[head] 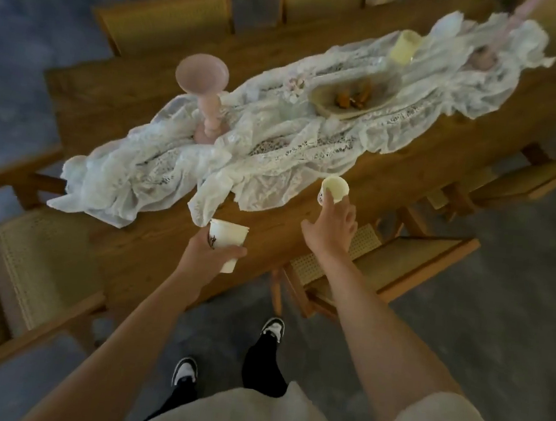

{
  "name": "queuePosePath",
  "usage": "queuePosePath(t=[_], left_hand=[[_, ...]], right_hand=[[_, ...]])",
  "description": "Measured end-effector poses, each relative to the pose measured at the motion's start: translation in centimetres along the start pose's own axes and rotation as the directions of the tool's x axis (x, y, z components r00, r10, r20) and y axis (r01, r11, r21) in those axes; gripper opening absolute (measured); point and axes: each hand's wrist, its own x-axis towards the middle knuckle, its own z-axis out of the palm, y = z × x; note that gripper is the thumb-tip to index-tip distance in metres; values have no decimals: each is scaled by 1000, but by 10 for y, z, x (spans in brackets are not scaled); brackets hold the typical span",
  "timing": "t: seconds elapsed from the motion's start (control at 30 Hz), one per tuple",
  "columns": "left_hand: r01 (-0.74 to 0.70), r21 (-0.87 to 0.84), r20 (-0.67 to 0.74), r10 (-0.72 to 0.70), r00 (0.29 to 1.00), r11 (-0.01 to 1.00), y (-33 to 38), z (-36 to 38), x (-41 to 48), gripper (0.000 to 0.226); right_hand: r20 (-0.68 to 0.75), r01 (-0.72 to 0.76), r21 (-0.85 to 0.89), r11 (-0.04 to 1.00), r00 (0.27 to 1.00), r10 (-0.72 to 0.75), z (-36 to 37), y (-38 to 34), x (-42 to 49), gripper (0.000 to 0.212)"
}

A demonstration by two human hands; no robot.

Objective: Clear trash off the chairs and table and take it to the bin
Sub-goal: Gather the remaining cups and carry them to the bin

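Long wooden table [410,176] with a bunched lace runner [277,141]. My left hand [205,254] grips one paper cup [227,239]; right hand [331,226] is just fingering a second cup [335,189] near the edge, so I could knock it off.

a long wooden table [410,176] stands on grey floor [517,304], cane-seated chairs [42,254] tucked around, light dim.

Wood table [412,162] w/ lace cloth [277,141], paper cup [335,189].
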Motion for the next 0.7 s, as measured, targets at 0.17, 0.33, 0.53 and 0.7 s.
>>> queuePosePath(t=[0.17,0.33,0.53,0.7], left_hand=[[82,-59,-26,-84,996,995,1,39,21,58],[112,-85,-93,-120,988,990,-9,43,24,57],[125,-81,-118,-134,984,989,-8,43,22,55],[83,79,-84,-77,994,993,-2,47,21,56]], right_hand=[[75,46,-133,990,997,-36,-1,20,85,96],[179,106,-169,980,981,-75,10,21,122,87],[220,217,-51,975,955,-201,27,21,113,50],[344,64,336,940,920,-186,15,17,93,49]])
